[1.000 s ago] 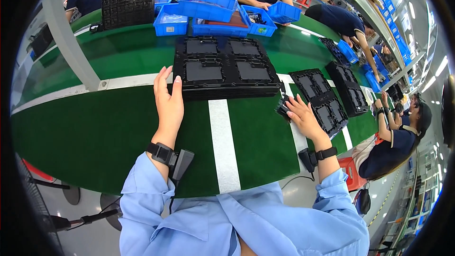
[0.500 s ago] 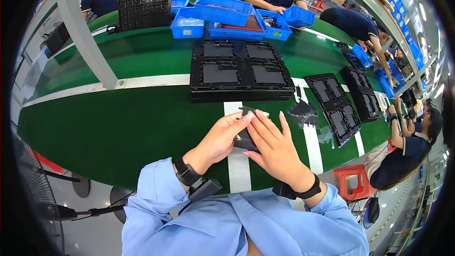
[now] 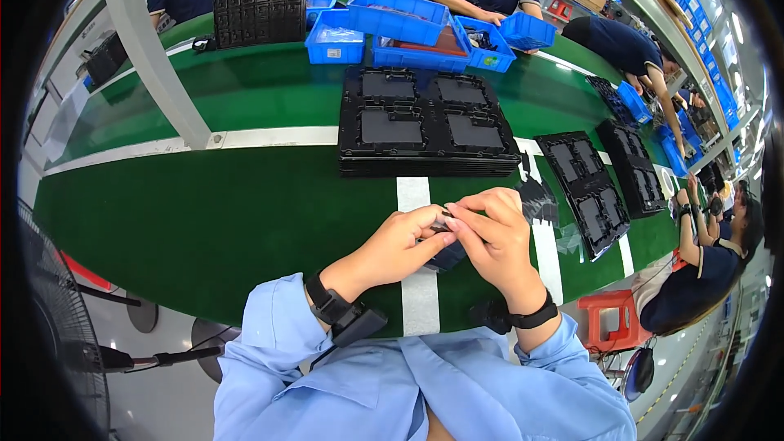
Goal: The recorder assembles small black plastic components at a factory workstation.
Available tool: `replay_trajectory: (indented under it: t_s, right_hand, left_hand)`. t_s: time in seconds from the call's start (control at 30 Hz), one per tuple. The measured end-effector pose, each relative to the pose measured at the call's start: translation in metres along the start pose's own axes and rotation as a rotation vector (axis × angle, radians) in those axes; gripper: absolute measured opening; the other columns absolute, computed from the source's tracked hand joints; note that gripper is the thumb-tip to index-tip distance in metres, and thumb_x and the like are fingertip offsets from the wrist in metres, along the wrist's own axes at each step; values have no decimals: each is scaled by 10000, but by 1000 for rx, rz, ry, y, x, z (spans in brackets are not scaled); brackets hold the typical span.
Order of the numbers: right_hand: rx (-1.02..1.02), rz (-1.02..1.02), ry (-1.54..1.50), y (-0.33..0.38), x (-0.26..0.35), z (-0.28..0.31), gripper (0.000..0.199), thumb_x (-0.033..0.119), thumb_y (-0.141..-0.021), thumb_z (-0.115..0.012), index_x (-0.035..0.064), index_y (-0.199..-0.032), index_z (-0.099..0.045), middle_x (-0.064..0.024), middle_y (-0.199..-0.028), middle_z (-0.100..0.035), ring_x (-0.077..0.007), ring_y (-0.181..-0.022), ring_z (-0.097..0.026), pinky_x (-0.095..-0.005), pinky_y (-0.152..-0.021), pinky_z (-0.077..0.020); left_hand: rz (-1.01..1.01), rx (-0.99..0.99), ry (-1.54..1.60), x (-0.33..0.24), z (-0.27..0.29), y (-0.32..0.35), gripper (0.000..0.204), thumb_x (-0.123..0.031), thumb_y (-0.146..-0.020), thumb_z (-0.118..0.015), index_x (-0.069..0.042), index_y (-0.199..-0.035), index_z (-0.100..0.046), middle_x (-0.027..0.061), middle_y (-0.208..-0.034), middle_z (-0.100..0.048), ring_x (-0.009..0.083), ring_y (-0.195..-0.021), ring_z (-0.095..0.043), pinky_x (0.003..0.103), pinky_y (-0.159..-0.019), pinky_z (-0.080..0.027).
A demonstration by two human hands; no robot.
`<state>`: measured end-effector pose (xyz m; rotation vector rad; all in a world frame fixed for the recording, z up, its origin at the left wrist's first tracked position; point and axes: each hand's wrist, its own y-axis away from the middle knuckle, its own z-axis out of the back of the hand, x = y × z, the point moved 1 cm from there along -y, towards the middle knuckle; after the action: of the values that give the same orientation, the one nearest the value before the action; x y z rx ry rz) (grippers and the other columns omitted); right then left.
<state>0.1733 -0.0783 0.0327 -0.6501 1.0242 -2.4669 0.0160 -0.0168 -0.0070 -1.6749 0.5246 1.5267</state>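
Pinching a small dark part (image 3: pixel 445 238) between fingertips, left hand (image 3: pixel 400 243) and right hand (image 3: pixel 494 237) meet over the green belt (image 3: pixel 204 220), just above its white stripe (image 3: pixel 418 294). Left hand: closed narrow, thumb and forefinger on the part's left edge. Right hand: curled over the part from the right, fingers bent, thumb tip touching the left thumb. Part itself mostly hidden by the fingers; exact shape cannot be told, only a dark flat piece hanging below the fingertips, near the chest and well short of the trays.

Beyond the hands, a stack of black moulded trays (image 3: pixel 429 122) sitting square on the belt, four dark inserts showing in its top layer. To the right of it, two more black trays (image 3: pixel 584 188) lying aslant near the belt's edge, and a loose dark piece (image 3: pixel 537 196) just beside the white stripe. Farther back, blue bins (image 3: pixel 408 24) grouped at the far side, with another person's hands at them. Black wristband on each wrist, light blue sleeves (image 3: pixel 269 343) coming in from the lower edge.
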Motion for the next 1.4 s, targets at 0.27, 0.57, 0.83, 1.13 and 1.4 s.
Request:
replay_trajectory:
  t_s: [0.27, 0.57, 0.83, 1.13, 1.4]
  right_hand:
    - [94, 118, 69, -1, -3, 5, 82, 17, -747, -687, 18, -822, -655, -47, -804, -603, -210, -714, -565, -384, -800, -414]
    - [165, 168, 204, 2, -3, 4, 90, 25, -756, -668, 35, -829, -618, -43, -813, -565, -206, -754, -558, -414, -852, -423]
    - [177, -6, 160, 1, 0, 13, 88, 28, -735, -668, 41, -810, -624, -57, -798, -597, -211, -755, -577, -372, -826, -437]
    - [86, -1002, 8, 83, -92, 97, 107, 87, -817, -680, -19, -811, -668, -61, -688, -659, -116, -625, -606, -254, -599, -471]
    - [193, -854, 778, 147, -138, 137, 260, 146, -706, -753, 9, -845, -580, -167, -822, -602, -356, -837, -590, -438, -750, -473]
  left_hand:
    - [86, 100, -84, -4, 2, -3, 123, -108, -913, -586, -15, -991, -570, 10, -594, -564, 45, -527, -414, 242, -484, -339]
    - [156, 130, -144, -1, 1, -4, 127, -114, -911, -588, -2, -965, -562, 38, -601, -593, 56, -508, -427, 259, -475, -339]
    - [154, 78, -178, 7, 3, -5, 153, -118, -903, -598, 1, -973, -533, 83, -648, -645, 88, -539, -527, 276, -507, -400]
    - [177, -54, -99, 13, 20, -10, 231, -127, -847, -694, -15, -940, -514, 83, -710, -661, 111, -642, -593, 272, -603, -456]
    - [59, 175, -704, 16, 34, -5, 290, -192, -768, -752, -49, -970, -601, 67, -703, -604, 212, -652, -586, 323, -677, -452]
